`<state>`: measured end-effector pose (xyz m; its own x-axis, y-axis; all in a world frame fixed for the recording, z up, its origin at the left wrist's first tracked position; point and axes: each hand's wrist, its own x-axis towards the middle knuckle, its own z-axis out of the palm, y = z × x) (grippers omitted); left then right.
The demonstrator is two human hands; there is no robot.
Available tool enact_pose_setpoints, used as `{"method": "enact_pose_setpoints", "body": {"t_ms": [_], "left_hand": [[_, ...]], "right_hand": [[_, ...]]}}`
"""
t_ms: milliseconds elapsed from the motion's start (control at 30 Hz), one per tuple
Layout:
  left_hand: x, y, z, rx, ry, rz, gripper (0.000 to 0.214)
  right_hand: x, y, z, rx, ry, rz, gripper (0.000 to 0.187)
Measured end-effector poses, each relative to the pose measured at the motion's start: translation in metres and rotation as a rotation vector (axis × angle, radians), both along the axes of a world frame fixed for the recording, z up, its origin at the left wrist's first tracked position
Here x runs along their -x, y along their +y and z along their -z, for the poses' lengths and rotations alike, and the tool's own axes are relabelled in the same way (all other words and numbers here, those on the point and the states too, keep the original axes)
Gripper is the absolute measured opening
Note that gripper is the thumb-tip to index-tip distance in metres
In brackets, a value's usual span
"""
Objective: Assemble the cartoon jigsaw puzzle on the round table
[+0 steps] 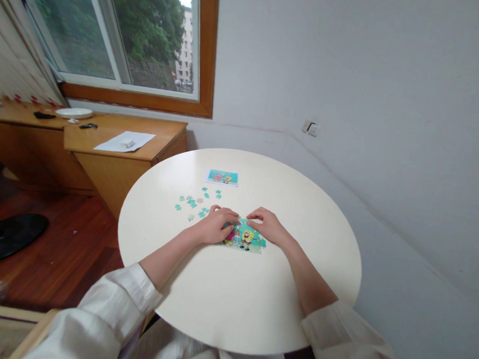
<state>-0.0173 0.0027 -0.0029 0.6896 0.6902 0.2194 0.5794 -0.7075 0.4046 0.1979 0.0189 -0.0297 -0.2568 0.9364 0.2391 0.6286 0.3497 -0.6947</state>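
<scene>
A partly assembled jigsaw puzzle (247, 237) lies flat on the white table, with a yellow cartoon sponge and a pink figure on teal. My left hand (217, 225) rests over its left part, fingers bent and thumb on the picture, covering that corner. At the top edge, my right hand (268, 224) has thumb and forefinger close together on the puzzle. Any single piece between the fingers is too small to make out. Several loose jigsaw pieces (192, 202) are scattered beyond and left of my left hand.
A small picture card (222, 178) with the same characters lies farther back on the round white table (303, 206). Left of the table stands a wooden cabinet (169, 133) holding a paper sheet (139, 139) and a white plate (74, 112). A wall (411, 131) runs along the right.
</scene>
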Motion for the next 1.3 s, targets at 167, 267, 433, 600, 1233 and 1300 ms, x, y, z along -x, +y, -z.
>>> {"method": "enact_pose_setpoints", "body": {"t_ms": [167, 267, 433, 600, 1233, 1300], "left_hand": [[-0.004, -0.008, -0.001, -0.018, 0.073, 0.086, 0.036], [-0.006, -0.011, 0.002, -0.041, 0.096, 0.095, 0.039], [-0.008, -0.013, 0.008, -0.08, 0.088, 0.099, 0.049], [-0.009, -0.012, 0.012, -0.088, 0.087, 0.09, 0.052], [-0.01, -0.014, 0.008, -0.081, 0.1, 0.074, 0.045], [-0.01, -0.014, 0.009, -0.074, 0.098, 0.067, 0.045]], "right_hand": [[0.001, 0.0, -0.002, 0.005, 0.002, -0.001, 0.011], [0.002, 0.0, -0.002, 0.001, 0.004, -0.002, 0.01], [0.003, -0.002, -0.004, -0.001, 0.016, -0.006, 0.01], [0.005, -0.002, -0.006, -0.001, 0.006, 0.0, 0.01], [0.001, 0.009, 0.004, 0.123, 0.334, 0.012, 0.023], [-0.002, 0.013, 0.007, 0.129, 0.394, 0.051, 0.028]]}}
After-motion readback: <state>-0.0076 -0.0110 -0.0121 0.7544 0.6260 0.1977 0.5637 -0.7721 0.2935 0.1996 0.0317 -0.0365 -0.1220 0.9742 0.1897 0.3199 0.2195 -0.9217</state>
